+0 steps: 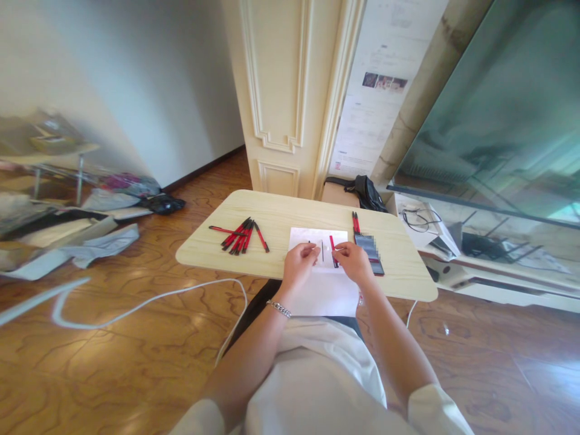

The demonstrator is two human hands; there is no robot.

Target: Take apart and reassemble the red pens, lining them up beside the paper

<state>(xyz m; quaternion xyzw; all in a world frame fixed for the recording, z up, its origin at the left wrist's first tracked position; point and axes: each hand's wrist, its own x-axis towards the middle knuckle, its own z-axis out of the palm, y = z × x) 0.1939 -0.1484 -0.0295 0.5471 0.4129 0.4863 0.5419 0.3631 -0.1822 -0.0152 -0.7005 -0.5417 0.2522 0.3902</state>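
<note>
My left hand [301, 263] is over the white paper [324, 294], its thumb and fingers pinched together. A small dark tip shows at its fingers; what it holds is too small to make out. My right hand [354, 261] is closed at the fingertips on a slim red-and-black pen [332, 243], which slants over the sheet. Between the hands a thin black stick, like a pen refill [323, 251], lies on the paper. To the left several red-and-black pens [240, 237] lie in a loose pile, one across the others.
Beyond my right hand, two more red-and-black pens [356, 222] lie above a dark phone-like slab [369, 252]. The pale wooden table [203, 241] has rounded corners. A black bag [366, 192] sits behind it. A white cable [158, 297] runs across the floor at left.
</note>
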